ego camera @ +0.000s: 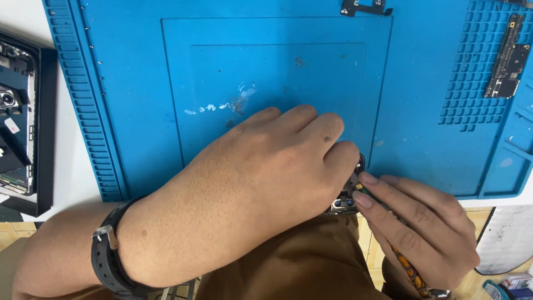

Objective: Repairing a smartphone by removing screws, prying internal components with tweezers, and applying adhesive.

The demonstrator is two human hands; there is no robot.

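Note:
My left hand (261, 178) is closed around a small dark metal phone part (347, 201) with camera lenses, held at the near edge of the blue work mat (139, 83). Most of that part is hidden under my fingers. My right hand (416, 228) grips a slim tool with an orange patterned handle (411, 272), its tip touching the part near my left fingertips. A black watch strap (108, 255) circles my left wrist.
A long circuit board (506, 58) lies on the mat's gridded right section. A small black bracket (363, 8) sits at the mat's far edge. An opened phone in a black frame (19, 116) lies left of the mat. Brown trousers (300, 261) show below.

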